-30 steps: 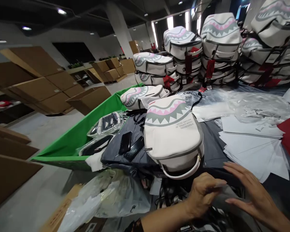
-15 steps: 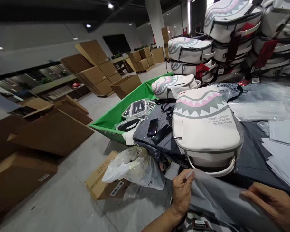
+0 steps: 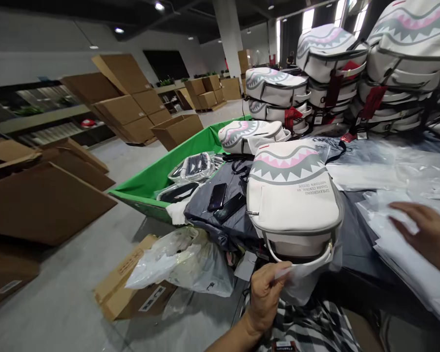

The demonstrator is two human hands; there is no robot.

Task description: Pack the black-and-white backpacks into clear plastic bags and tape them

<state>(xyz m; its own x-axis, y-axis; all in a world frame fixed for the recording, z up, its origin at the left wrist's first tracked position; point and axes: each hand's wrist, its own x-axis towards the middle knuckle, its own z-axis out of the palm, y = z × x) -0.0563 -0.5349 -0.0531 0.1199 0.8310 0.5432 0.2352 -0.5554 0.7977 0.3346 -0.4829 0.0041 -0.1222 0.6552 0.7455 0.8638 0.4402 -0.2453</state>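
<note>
A thin translucent sheet (image 3: 299, 283) hangs from my left hand (image 3: 266, 293), whose thumb and fingers pinch its edge. The sheet lies against the handle end of a white backpack (image 3: 295, 195) with a pink and grey shark-mouth print, resting on dark cloth on the table. My right hand (image 3: 427, 234) hovers over a stack of white paper sheets (image 3: 399, 259) at the right, its fingers apart. Whether its fingertips touch the paper I cannot tell. Below my left hand is black-and-white patterned cloth (image 3: 307, 327).
Two phones, one of them a black phone (image 3: 217, 197), lie left of the backpack. Behind stand stacked backpacks (image 3: 331, 61) and a green bin (image 3: 146, 181) with plastic-wrapped items. A white plastic bag (image 3: 190, 264) and a cardboard box (image 3: 122, 283) sit on the floor at left.
My right hand has let go of the translucent sheet and moved up and right to the white papers. My left hand keeps its pinch. The camera view has turned slightly right.
</note>
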